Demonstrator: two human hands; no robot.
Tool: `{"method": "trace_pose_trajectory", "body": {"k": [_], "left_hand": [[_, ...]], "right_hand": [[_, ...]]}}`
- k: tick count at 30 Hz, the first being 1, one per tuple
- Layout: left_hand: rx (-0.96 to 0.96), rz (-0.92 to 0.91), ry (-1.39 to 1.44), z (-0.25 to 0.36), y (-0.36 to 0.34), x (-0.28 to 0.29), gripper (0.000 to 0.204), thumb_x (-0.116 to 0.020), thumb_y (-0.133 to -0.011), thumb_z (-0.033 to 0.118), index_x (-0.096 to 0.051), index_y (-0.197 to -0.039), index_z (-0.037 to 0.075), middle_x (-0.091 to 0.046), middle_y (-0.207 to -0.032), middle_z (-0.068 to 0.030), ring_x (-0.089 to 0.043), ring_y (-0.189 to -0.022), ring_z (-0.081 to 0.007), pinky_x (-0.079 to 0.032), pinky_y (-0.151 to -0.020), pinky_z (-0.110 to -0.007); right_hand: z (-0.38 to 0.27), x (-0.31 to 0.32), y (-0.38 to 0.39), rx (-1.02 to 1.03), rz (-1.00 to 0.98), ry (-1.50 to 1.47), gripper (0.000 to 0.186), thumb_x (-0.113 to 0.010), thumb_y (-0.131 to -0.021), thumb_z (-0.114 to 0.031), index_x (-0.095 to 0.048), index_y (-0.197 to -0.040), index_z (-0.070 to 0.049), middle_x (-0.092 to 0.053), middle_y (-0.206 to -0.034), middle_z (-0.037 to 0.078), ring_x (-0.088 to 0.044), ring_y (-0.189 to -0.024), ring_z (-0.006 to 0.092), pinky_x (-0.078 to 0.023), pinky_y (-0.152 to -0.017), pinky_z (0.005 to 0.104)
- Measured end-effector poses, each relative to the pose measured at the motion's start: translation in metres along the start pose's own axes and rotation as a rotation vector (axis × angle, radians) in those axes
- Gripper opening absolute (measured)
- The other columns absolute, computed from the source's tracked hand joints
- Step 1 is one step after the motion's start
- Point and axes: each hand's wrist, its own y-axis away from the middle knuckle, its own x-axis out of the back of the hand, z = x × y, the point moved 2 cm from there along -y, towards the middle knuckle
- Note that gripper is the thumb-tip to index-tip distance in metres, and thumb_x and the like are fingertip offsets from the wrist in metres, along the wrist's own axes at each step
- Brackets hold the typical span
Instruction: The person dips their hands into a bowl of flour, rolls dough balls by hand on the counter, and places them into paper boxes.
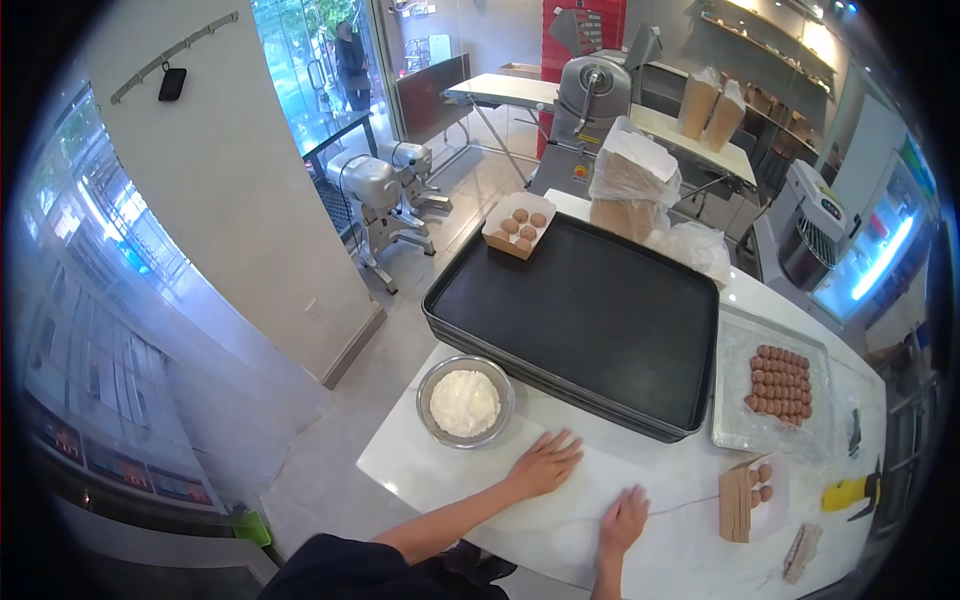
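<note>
My left hand [545, 463] lies palm down on the white marbled tabletop [570, 520], fingers stretched out, holding nothing. To its right, my right hand [625, 518] also rests on the surface, empty, its fingers extended. Nearest the left hand is a metal bowl [424, 425] of white, flour-like powder [465, 403]. Beyond both hands sits a stack of large black baking trays [590, 310]. On the stack's far left corner stands a paper box [512, 246] holding several round brown balls [520, 222]. Another group of paper boxes [736, 505], with brown balls in the top one, stands right of my right hand.
At the right, a metal tray [735, 430] lined with plastic carries rows of brown balls [780, 385]. Near the table's right edge are a yellow spray bottle [848, 492] and a folded cloth [801, 553]. Bagged cartons [630, 180] stand behind the black trays; mixers [370, 190] stand far left.
</note>
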Motion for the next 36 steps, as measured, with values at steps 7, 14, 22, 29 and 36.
{"method": "trace_pose_trajectory", "body": {"k": [7, 14, 22, 29, 36], "left_hand": [[-0.141, -0.001, 0.250, 0.009, 0.047, -0.031, 0.038, -0.055, -0.093, 0.020, -0.061, -0.129, 0.009, -0.052, -0.145, -0.0084, -0.039, -0.141, -0.0304, -0.031, -0.115, -0.051], [-0.020, 0.089, 0.025, 0.013, -0.009, -0.011, 0.036, -0.057, -0.095, 0.024, -0.063, -0.127, 0.009, -0.054, -0.143, -0.0064, -0.041, -0.140, -0.0278, -0.033, -0.115, -0.047], [-0.118, 0.051, 0.326, -0.014, 0.041, -0.016, 0.037, -0.061, -0.094, 0.028, -0.066, -0.125, 0.009, -0.059, -0.139, -0.0066, -0.047, -0.136, -0.0219, -0.033, -0.116, -0.046], [-0.110, 0.100, 0.208, 0.021, 0.011, -0.048, 0.022, -0.063, -0.092, 0.020, -0.073, -0.109, 0.012, -0.064, -0.131, -0.0043, -0.053, -0.131, -0.0227, -0.037, -0.115, -0.042], [0.046, 0.185, 0.319, -0.014, 0.025, -0.007, 0.016, -0.066, -0.091, 0.022, -0.074, -0.097, 0.010, -0.069, -0.122, -0.0051, -0.057, -0.126, -0.0208, -0.041, -0.112, -0.042]], "right_hand": [[-0.046, 0.010, 0.032, 0.066, -0.115, -0.477, 0.020, -0.062, -0.082, 0.005, -0.071, -0.099, -0.001, -0.070, -0.101, 0.015, -0.065, -0.102, 0.0344, -0.045, -0.104, 0.0493], [-0.015, -0.004, -0.019, -0.093, 0.187, -0.345, 0.004, -0.067, -0.083, 0.002, -0.068, -0.087, 0.001, -0.066, -0.093, 0.014, -0.061, -0.088, 0.0275, -0.051, -0.075, 0.0352], [-0.022, 0.026, 0.028, 0.077, 0.052, -0.457, 0.007, -0.069, -0.078, 0.004, -0.067, -0.079, -0.002, -0.067, -0.092, 0.011, -0.062, -0.081, 0.0279, -0.050, -0.072, 0.0355], [-0.049, 0.001, -0.010, -0.089, -0.013, -0.387, 0.005, -0.068, -0.080, 0.000, -0.064, -0.077, -0.003, -0.065, -0.084, 0.012, -0.060, -0.081, 0.0286, -0.049, -0.073, 0.0382], [-0.009, 0.025, 0.020, 0.028, 0.057, -0.324, 0.009, -0.070, -0.076, 0.003, -0.063, -0.077, -0.003, -0.065, -0.083, 0.009, -0.059, -0.082, 0.0312, -0.048, -0.075, 0.0401]]}}
